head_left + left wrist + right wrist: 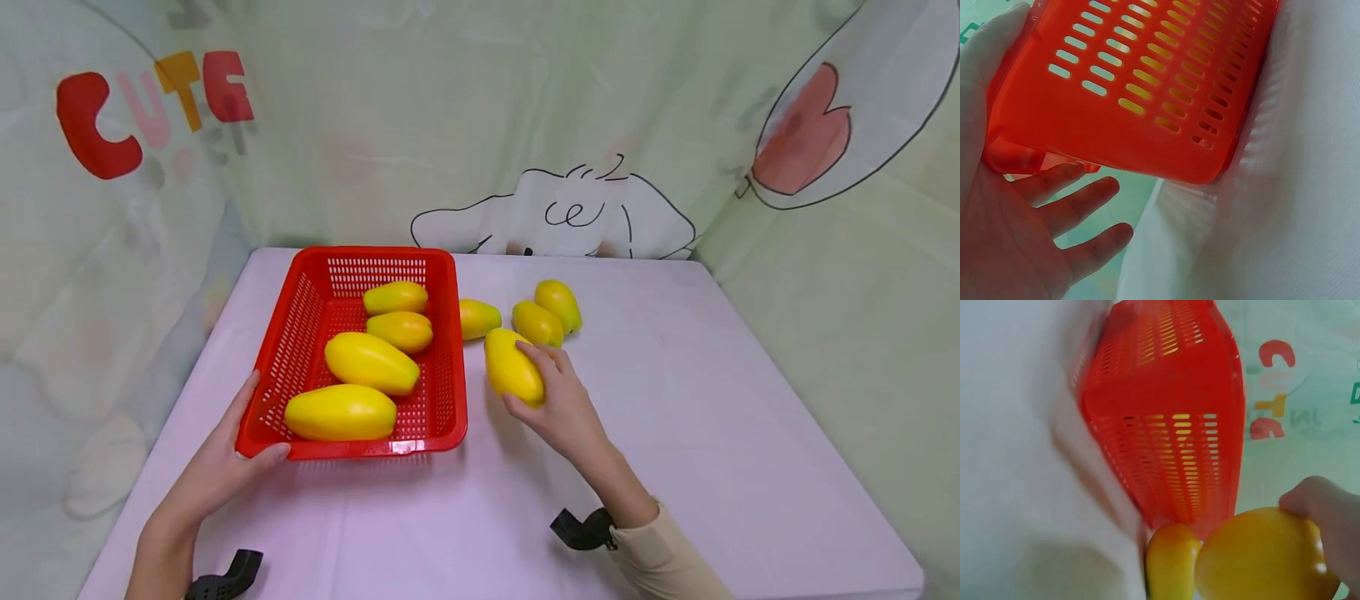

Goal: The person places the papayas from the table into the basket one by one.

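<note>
My right hand (558, 400) holds a yellow papaya (513, 367), thumb and fingers around it, over the table just right of a red plastic basket (459, 375). The right wrist view shows this papaya (1260, 556) large, near the basket's perforated wall. At the basket's near left corner is my left hand (225, 454), thumb along the front rim and forefinger against the left side. Its other fingers (1085, 203) spread out below the rim in the left wrist view. Several papayas lie inside the basket, among them a big one (341, 412) at the front.
Behind the held fruit, a papaya (480, 318) lies against the basket's right side. Two more, a front one (537, 323) and a rear one (558, 305), sit side by side farther right. A pale cloth covers the table (712, 433); printed curtains (337, 125) stand around it.
</note>
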`<state>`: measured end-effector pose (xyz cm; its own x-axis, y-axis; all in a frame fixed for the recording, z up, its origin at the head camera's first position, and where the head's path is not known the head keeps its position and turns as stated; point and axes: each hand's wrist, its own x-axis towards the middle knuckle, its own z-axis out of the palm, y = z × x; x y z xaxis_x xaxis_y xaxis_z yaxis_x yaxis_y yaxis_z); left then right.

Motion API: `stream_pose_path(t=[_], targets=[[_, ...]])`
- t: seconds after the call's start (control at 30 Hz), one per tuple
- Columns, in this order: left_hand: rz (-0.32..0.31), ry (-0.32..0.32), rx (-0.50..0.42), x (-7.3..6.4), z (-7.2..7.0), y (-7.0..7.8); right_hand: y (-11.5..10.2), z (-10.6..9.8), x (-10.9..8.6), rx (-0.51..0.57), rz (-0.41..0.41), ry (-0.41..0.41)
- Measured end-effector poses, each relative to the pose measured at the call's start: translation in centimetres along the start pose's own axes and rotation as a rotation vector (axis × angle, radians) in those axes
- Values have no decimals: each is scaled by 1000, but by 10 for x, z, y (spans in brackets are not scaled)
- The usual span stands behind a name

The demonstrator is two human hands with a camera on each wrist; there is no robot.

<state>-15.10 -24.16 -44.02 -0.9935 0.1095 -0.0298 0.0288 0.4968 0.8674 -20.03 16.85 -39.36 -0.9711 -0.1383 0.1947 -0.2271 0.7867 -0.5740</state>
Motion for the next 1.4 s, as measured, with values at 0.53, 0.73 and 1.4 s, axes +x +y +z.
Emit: stream_pose_path(t=[0.53,0.73,1.4], targets=[[-5,-4,-9,0,0,-1,-58,17,26,99,-317,-73],[7,-5,-14,0,1,-1,-68,35,46,78,-393,-143],[-4,3,-25,-1,0,0,-126,56,111,-389,-477,-286]])
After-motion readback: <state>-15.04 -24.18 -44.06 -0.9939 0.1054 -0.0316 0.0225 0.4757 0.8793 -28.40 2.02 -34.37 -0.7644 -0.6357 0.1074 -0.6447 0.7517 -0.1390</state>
